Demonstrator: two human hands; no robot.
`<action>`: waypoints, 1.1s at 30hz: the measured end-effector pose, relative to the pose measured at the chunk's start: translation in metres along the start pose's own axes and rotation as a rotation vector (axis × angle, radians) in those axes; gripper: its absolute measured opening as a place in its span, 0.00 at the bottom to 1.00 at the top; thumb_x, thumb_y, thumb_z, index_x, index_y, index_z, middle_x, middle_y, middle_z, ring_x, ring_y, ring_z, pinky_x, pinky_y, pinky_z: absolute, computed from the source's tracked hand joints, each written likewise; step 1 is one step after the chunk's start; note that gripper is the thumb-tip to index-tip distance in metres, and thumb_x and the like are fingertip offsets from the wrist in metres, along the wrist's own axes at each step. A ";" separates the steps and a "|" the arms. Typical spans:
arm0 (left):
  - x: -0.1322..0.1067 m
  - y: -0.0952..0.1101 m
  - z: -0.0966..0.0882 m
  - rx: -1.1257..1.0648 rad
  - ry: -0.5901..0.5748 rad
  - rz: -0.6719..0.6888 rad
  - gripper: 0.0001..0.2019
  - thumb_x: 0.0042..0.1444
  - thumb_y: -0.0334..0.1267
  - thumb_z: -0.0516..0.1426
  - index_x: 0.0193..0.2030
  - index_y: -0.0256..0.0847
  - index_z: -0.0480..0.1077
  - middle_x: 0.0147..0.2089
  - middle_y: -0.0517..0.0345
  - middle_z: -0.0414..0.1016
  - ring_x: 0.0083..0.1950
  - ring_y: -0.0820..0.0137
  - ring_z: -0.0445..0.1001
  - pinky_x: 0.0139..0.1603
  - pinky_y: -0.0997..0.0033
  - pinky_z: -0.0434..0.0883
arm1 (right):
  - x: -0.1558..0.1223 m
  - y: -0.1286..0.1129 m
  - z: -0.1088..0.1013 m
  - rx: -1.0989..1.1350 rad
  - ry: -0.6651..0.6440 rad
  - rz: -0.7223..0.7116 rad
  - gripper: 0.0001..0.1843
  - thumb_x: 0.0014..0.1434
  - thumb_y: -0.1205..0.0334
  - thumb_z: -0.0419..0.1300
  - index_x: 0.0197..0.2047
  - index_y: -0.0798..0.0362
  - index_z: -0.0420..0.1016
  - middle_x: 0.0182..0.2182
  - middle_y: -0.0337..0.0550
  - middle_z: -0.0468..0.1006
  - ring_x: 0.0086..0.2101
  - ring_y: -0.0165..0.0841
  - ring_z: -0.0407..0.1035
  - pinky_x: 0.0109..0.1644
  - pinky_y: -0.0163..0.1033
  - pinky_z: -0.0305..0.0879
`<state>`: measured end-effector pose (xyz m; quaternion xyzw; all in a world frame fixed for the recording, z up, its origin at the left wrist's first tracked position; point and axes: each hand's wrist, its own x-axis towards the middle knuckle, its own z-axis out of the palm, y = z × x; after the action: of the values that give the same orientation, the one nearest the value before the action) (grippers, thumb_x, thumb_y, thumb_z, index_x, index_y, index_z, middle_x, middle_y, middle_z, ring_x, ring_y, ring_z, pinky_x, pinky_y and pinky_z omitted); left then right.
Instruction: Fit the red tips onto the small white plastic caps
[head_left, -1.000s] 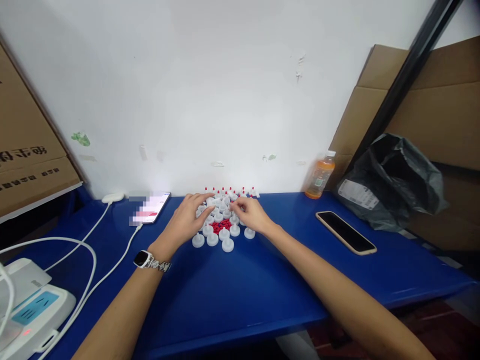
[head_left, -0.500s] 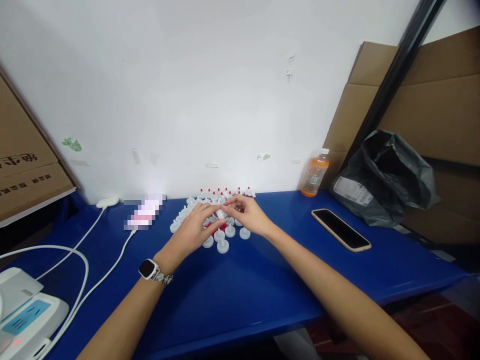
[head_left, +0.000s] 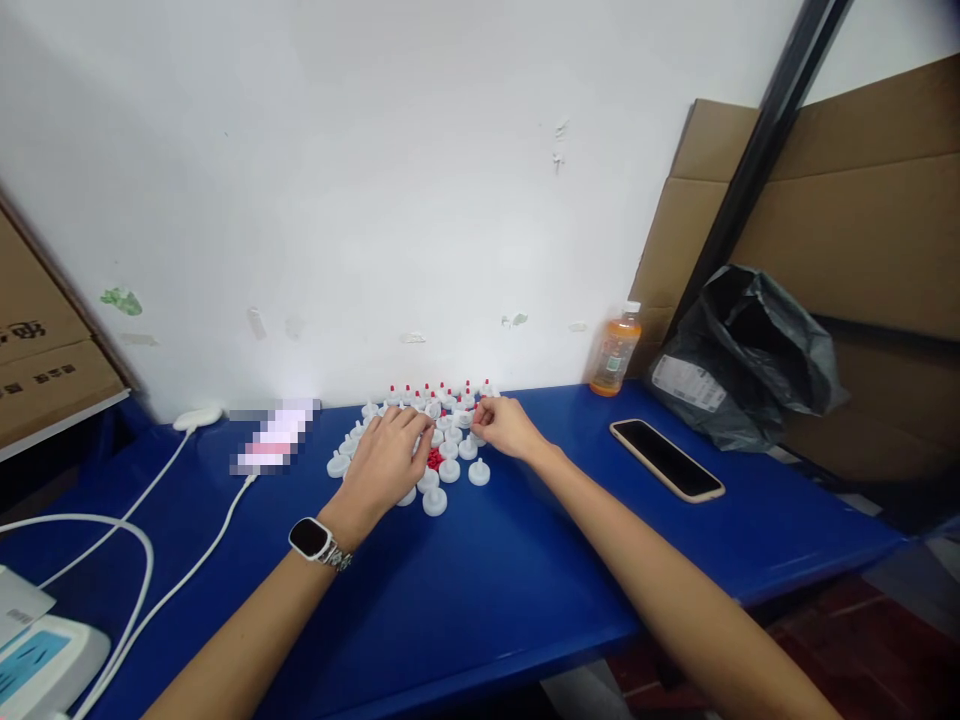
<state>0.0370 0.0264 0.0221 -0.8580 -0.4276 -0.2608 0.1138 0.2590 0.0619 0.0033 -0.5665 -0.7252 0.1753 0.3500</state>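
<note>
Several small white plastic caps [head_left: 435,500] with round bases lie clustered on the blue table [head_left: 487,580] near the wall. Some at the back row carry red tips [head_left: 450,392], and a small heap of loose red pieces [head_left: 433,459] lies in the middle of the cluster. My left hand [head_left: 386,460], with a watch on its wrist, rests over the cluster's left side with fingers curled down onto the pieces. My right hand [head_left: 504,426] is at the cluster's right side, its fingertips pinched together on something I cannot make out.
A dark phone [head_left: 666,458] lies to the right, with an orange drink bottle [head_left: 615,350] and a black plastic bag [head_left: 750,350] behind it. Left are a lit phone [head_left: 274,437], white cables [head_left: 187,570] and a white device [head_left: 37,665]. Cardboard boxes stand at both sides.
My hands had met above the cluster, holding a white cap between them. They have since separated and lowered onto the pieces. The view shifted slightly to the right.
</note>
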 end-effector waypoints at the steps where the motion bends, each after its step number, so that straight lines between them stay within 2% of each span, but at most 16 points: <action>1: 0.001 0.001 0.001 0.010 -0.007 0.006 0.13 0.69 0.38 0.46 0.43 0.41 0.71 0.42 0.53 0.76 0.47 0.59 0.70 0.46 0.56 0.66 | 0.001 0.000 0.001 -0.023 0.002 0.006 0.02 0.50 0.66 0.63 0.29 0.54 0.74 0.23 0.37 0.75 0.26 0.28 0.68 0.30 0.32 0.58; 5: 0.002 0.001 0.005 -0.049 -0.006 -0.016 0.13 0.69 0.38 0.46 0.44 0.42 0.71 0.43 0.53 0.76 0.48 0.59 0.70 0.47 0.56 0.65 | 0.010 0.000 0.002 -0.144 0.072 -0.018 0.12 0.54 0.55 0.63 0.39 0.52 0.77 0.25 0.38 0.75 0.26 0.30 0.66 0.30 0.34 0.55; 8: -0.003 -0.002 0.006 -0.083 0.004 -0.026 0.12 0.68 0.39 0.46 0.43 0.43 0.71 0.43 0.53 0.77 0.48 0.58 0.70 0.47 0.56 0.66 | 0.019 -0.001 0.007 -0.244 0.052 -0.032 0.12 0.53 0.59 0.64 0.41 0.51 0.79 0.28 0.41 0.77 0.28 0.33 0.68 0.33 0.36 0.56; 11: -0.007 -0.004 0.004 -0.047 0.031 -0.012 0.12 0.68 0.40 0.47 0.41 0.43 0.71 0.42 0.52 0.77 0.48 0.58 0.71 0.47 0.55 0.66 | 0.022 -0.002 0.012 -0.261 0.064 0.009 0.06 0.51 0.64 0.63 0.35 0.51 0.79 0.29 0.43 0.79 0.30 0.35 0.70 0.36 0.38 0.58; 15: -0.009 -0.004 -0.001 -0.067 0.073 -0.054 0.11 0.68 0.42 0.48 0.43 0.43 0.71 0.43 0.52 0.77 0.47 0.58 0.72 0.48 0.55 0.67 | 0.013 -0.005 0.009 -0.148 0.202 -0.036 0.05 0.54 0.65 0.61 0.35 0.51 0.77 0.27 0.39 0.79 0.29 0.33 0.71 0.36 0.37 0.60; 18: -0.009 0.000 -0.004 -0.137 0.101 -0.075 0.14 0.67 0.45 0.50 0.49 0.42 0.71 0.45 0.51 0.77 0.48 0.57 0.72 0.50 0.55 0.68 | -0.003 -0.018 0.006 0.023 0.283 -0.139 0.06 0.57 0.62 0.59 0.38 0.50 0.74 0.24 0.36 0.76 0.26 0.31 0.69 0.34 0.36 0.61; 21: -0.008 0.007 -0.003 -0.288 0.091 -0.148 0.19 0.67 0.50 0.49 0.55 0.41 0.69 0.44 0.51 0.76 0.48 0.58 0.74 0.49 0.56 0.70 | -0.021 -0.040 0.012 0.148 0.276 -0.294 0.06 0.58 0.62 0.58 0.40 0.50 0.71 0.24 0.34 0.74 0.25 0.30 0.67 0.37 0.36 0.63; 23: -0.009 0.011 -0.001 -0.436 0.072 -0.225 0.20 0.68 0.51 0.47 0.55 0.40 0.68 0.44 0.51 0.76 0.46 0.60 0.75 0.48 0.58 0.71 | -0.032 -0.055 0.019 0.164 0.266 -0.375 0.06 0.58 0.62 0.57 0.40 0.50 0.70 0.25 0.35 0.74 0.27 0.30 0.68 0.42 0.38 0.64; 26: -0.013 0.010 0.001 -0.592 0.079 -0.292 0.18 0.70 0.48 0.44 0.56 0.39 0.64 0.45 0.50 0.75 0.44 0.63 0.75 0.48 0.59 0.72 | -0.040 -0.070 0.026 0.250 0.188 -0.418 0.10 0.56 0.64 0.58 0.43 0.49 0.68 0.29 0.37 0.74 0.31 0.31 0.69 0.45 0.38 0.64; 28: -0.017 0.006 0.001 -0.578 0.085 -0.203 0.17 0.70 0.46 0.44 0.59 0.40 0.61 0.50 0.48 0.73 0.50 0.62 0.73 0.53 0.57 0.70 | -0.040 -0.072 0.027 0.372 0.140 -0.379 0.12 0.56 0.62 0.58 0.45 0.49 0.65 0.30 0.36 0.73 0.31 0.31 0.68 0.41 0.37 0.64; 30: -0.019 0.001 0.000 -0.490 0.049 -0.044 0.17 0.70 0.43 0.45 0.61 0.41 0.59 0.54 0.47 0.69 0.56 0.60 0.69 0.59 0.55 0.67 | -0.036 -0.069 0.025 0.451 0.126 -0.287 0.07 0.60 0.57 0.57 0.40 0.50 0.64 0.27 0.35 0.70 0.28 0.30 0.65 0.35 0.35 0.62; 31: -0.020 -0.002 -0.001 -0.442 0.026 0.025 0.17 0.70 0.43 0.45 0.62 0.41 0.59 0.55 0.46 0.68 0.57 0.59 0.67 0.60 0.54 0.66 | -0.034 -0.067 0.023 0.451 0.122 -0.241 0.09 0.62 0.54 0.55 0.35 0.50 0.63 0.24 0.34 0.67 0.26 0.29 0.63 0.32 0.35 0.59; 33: -0.020 -0.004 -0.004 -0.367 -0.007 0.098 0.17 0.70 0.41 0.45 0.62 0.41 0.59 0.55 0.45 0.67 0.57 0.58 0.66 0.60 0.52 0.66 | -0.029 -0.065 0.022 0.383 0.094 -0.197 0.19 0.65 0.48 0.52 0.27 0.50 0.60 0.21 0.33 0.61 0.24 0.28 0.57 0.29 0.35 0.54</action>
<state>0.0222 0.0139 0.0146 -0.8851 -0.3309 -0.3256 -0.0336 0.2016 0.0181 0.0210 -0.4236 -0.7135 0.2482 0.4999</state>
